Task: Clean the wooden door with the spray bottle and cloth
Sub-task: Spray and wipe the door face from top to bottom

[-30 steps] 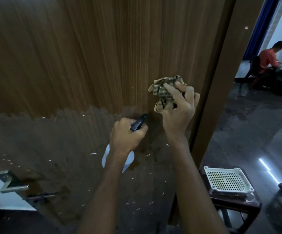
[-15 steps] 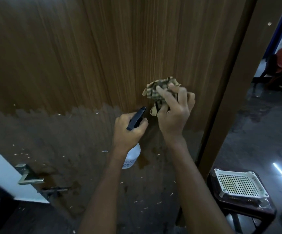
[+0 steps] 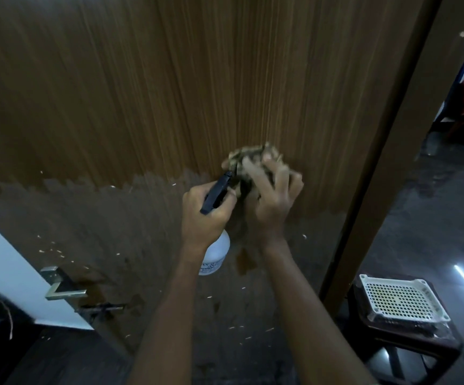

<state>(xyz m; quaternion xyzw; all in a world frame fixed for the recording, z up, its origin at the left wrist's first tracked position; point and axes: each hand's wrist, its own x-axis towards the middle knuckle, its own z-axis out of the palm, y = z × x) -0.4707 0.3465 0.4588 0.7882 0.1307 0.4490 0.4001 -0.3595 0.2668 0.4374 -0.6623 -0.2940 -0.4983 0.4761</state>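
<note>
The right hand is closed on a bunched cloth, fingers spread over it, pressing it to the door right of centre, just above where the clean wood meets the dull lower part. The left hand is wrapped around the neck of a bottle; its black nozzle points up at the cloth and its white body hangs below the fist. A handle sits low left. To the right, a stool bears a white tray.
</note>
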